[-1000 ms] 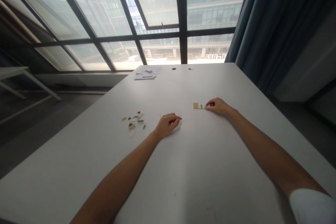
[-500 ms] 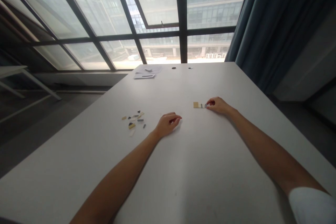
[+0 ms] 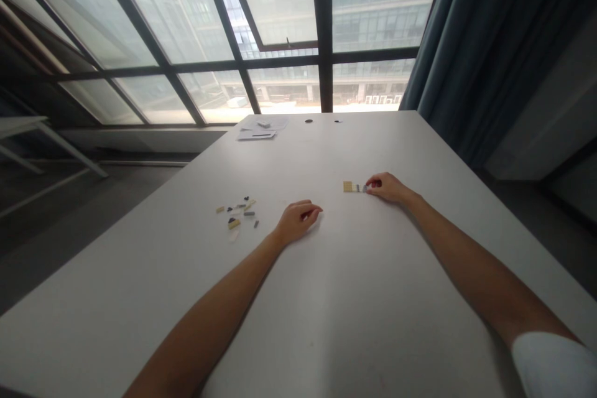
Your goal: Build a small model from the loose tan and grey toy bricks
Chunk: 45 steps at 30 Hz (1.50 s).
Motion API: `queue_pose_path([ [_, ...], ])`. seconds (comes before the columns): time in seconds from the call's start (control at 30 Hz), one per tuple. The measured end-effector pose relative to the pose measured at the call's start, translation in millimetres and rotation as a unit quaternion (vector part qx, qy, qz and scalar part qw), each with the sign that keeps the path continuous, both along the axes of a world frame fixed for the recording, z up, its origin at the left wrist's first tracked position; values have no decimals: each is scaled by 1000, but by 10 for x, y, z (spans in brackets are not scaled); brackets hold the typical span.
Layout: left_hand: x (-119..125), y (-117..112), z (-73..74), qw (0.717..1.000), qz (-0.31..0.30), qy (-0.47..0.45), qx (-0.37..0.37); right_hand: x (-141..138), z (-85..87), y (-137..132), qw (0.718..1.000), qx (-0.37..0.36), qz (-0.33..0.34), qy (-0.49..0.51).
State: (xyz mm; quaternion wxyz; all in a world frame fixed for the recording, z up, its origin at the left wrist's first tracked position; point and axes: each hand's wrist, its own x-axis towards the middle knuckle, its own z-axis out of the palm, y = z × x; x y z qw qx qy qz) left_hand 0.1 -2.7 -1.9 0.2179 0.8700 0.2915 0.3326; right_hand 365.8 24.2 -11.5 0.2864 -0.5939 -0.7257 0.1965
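My right hand [image 3: 386, 188] pinches a small grey brick [image 3: 364, 188] at the right end of a short row of toy building bricks. At the row's left end lies a tan studded plate [image 3: 347, 186], with a pale piece and a darker grey piece [image 3: 357, 188] between. My left hand [image 3: 298, 221] rests on the white table with its fingers curled together, and nothing shows in them. Left of it is a loose scatter of small bricks, among them a grey brick [image 3: 249, 214], a tan brick [image 3: 234, 223] and a black piece [image 3: 246, 198].
Papers [image 3: 257, 135] with a dark pen-like strip on them lie at the far left of the white table [image 3: 289, 161]. Two dark round spots, one a cable hole [image 3: 308, 121], are near the far edge. Windows stand behind, a blue curtain [image 3: 466, 62] at right.
Almost nothing differs. Both hands keep their places, and the row of bricks under my right fingers has shifted very slightly at most.
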Motion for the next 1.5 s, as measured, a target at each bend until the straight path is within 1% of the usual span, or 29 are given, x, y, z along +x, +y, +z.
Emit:
queue_pose_path([
  [0.27, -1, 7, -7, 1000, 9, 4, 7, -1, -45, 24, 1000, 2, -1, -11],
  [0.67, 8, -1, 12, 1000, 12, 8, 6, -10, -29, 14, 1000, 3, -1, -7],
  [0.97, -2, 19, -23, 1000, 13, 13, 4, -38, 0, -8, 1000, -1, 0, -20],
  [1.27, -1, 2, 17, 1000, 14, 15, 5, -28, -2, -1, 1000, -2, 5, -6],
  [1.37, 0, 2, 15, 1000, 14, 13, 5, -37, 56, 3, 999, 28, -23, 8],
  [1.43, 3, 4, 9, 1000, 16, 13, 3, -85, 156, -11, 995, 79, -64, 17],
  [1.5, 6, 7, 2, 1000, 20, 14, 0, -186, 299, -53, 986, 135, -92, 32],
])
